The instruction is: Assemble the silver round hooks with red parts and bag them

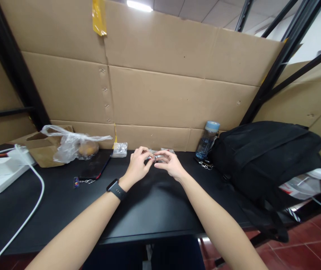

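My left hand (138, 165) and my right hand (170, 164) meet above the far middle of the black table (149, 202). Both pinch a small shiny metal piece (154, 158) between their fingertips; it is too small to name. A dark band sits on my left wrist (116, 189). Small clear plastic packets (120, 149) lie on the table just behind the hands, by the cardboard wall.
A black phone with a keyring (94, 170) lies left of my hands. Further left are a plastic bag with food (76, 146), a cardboard box (44, 150), a white power strip (0, 168) and cable. A blue-capped bottle (207, 139), keys and a black backpack (264, 157) stand right.
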Available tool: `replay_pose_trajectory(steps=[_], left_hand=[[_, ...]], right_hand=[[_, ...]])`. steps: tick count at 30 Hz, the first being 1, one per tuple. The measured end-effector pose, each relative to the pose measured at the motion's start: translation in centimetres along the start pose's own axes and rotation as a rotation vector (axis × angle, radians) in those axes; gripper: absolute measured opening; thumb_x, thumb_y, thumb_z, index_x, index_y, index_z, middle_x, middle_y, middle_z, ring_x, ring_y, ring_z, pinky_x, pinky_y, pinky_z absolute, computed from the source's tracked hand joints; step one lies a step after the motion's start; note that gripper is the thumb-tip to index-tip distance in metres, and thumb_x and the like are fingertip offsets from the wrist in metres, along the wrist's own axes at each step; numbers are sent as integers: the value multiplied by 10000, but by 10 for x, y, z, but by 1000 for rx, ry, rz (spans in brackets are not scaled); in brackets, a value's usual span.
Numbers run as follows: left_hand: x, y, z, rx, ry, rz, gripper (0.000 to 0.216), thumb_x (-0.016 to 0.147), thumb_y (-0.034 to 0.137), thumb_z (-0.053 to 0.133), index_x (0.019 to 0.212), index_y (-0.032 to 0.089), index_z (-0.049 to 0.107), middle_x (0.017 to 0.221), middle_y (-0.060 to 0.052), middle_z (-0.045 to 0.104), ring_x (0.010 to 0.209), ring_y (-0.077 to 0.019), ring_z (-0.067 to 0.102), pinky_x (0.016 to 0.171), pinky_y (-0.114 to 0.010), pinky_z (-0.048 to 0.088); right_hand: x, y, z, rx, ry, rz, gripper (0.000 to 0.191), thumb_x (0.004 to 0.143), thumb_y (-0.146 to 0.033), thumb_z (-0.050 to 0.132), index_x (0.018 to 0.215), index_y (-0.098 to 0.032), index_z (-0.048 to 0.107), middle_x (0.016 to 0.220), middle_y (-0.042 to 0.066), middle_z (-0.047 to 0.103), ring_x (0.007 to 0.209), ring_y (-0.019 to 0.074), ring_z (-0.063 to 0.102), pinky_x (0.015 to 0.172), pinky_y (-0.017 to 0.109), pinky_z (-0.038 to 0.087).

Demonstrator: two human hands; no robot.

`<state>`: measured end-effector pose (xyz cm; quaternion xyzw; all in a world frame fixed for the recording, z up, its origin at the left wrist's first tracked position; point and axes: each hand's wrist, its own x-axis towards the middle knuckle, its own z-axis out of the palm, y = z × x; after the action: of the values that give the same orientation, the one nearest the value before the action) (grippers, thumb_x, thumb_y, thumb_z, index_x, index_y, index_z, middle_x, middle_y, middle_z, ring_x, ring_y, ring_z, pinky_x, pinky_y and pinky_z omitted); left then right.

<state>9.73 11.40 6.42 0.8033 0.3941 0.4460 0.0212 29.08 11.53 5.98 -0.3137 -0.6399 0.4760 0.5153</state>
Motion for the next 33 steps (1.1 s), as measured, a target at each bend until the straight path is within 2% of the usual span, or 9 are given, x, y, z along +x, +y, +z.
replay_pose_trajectory(steps=[4,9,15,18,20,23,28,30,33], left_hand=[[0,0,1,-26,12,-25,115,931,294,599,906,235,694,1101,-64,580,1078,-239,549,958,-406,430],[-1,4,0,60,37,-11,92,909,284,631,904,248,715,1110,-69,565,1074,-256,518,966,-439,410],[-3,9,-4,102,50,33,84,904,248,624,916,242,707,1117,-82,559,1084,-267,509,948,-438,420],[-3,10,-5,128,47,35,85,910,250,621,901,241,705,1121,-83,559,1087,-271,509,925,-431,422],[-2,11,-6,142,48,31,92,916,250,615,894,238,703,1124,-82,559,1090,-272,508,913,-427,418],[-2,11,-7,144,55,21,90,916,262,621,897,240,706,1132,-82,555,1104,-277,500,925,-436,405],[-1,12,-9,124,60,12,100,912,304,644,895,253,729,1142,-78,549,1095,-275,497,966,-449,389],[-1,12,-8,126,61,13,101,910,301,646,897,254,734,1145,-80,550,1098,-276,495,968,-448,389],[-1,11,-7,121,55,21,85,895,297,665,886,255,739,1143,-79,553,1110,-279,492,968,-445,388]], right_hand=[[0,2,1,37,24,2,529,563,-279,926,1036,-234,694,1149,57,709,990,215,697,933,397,568],[-2,3,3,101,10,27,515,586,-273,914,1047,-234,688,1225,66,676,1008,218,700,944,403,567],[-1,2,4,52,9,31,515,581,-286,911,1042,-230,689,1184,66,691,1009,229,701,929,406,572],[-1,2,3,28,18,28,454,583,-295,913,977,-227,696,1169,60,699,990,226,707,923,394,570],[-1,0,2,9,6,34,381,615,-317,901,928,-224,704,1171,55,704,983,217,708,919,372,562],[1,-2,-2,-95,-31,29,285,731,-401,825,932,-220,733,1104,51,723,948,199,694,844,323,558],[4,-2,-7,-208,-38,6,350,885,-542,630,953,-225,762,1050,55,715,924,199,659,723,290,542],[5,0,-8,-218,-39,-4,337,882,-538,638,922,-229,766,1109,63,703,965,214,655,754,311,545],[5,1,-9,-285,-36,-77,249,839,-473,721,855,-228,765,1147,68,689,1070,235,636,926,371,513]])
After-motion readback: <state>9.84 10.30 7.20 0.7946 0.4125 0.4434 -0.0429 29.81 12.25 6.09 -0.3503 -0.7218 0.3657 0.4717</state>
